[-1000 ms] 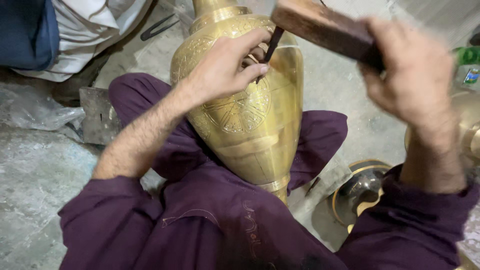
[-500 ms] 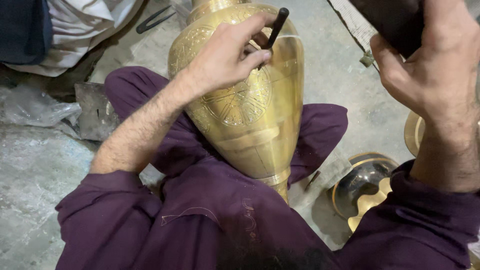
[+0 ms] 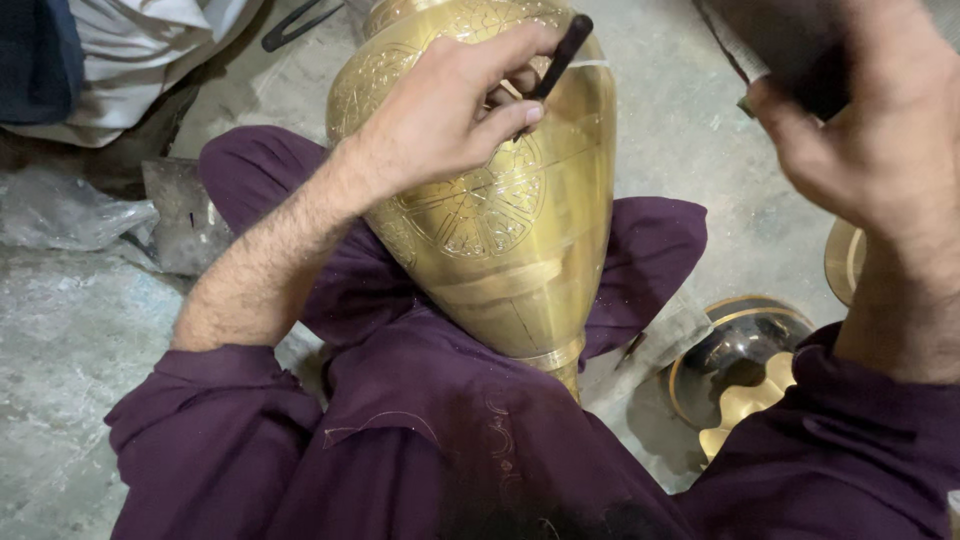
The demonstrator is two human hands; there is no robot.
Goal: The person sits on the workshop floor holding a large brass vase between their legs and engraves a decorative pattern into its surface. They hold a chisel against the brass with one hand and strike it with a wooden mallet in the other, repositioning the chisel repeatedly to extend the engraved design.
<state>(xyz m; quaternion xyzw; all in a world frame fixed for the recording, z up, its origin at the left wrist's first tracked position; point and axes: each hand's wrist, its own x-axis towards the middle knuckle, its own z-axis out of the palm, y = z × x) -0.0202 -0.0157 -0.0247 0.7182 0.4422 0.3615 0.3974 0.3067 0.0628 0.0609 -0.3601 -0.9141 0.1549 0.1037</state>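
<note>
A large engraved brass vase lies tilted across my lap, its neck pointing away from me. My left hand rests on the vase's shoulder and pinches a thin dark chisel against the engraved band. My right hand is raised at the upper right, closed around a dark wooden mallet that is partly cut off by the frame edge. The mallet is well clear of the chisel's top.
A dark round brass dish lies on the concrete floor by my right knee, with another brass rim behind it. A stone block and crumpled plastic lie at left. Another person's light clothing shows at top left.
My right hand has lifted the mallet up and to the right, away from the chisel. My left hand keeps the chisel on the vase, shifted slightly.
</note>
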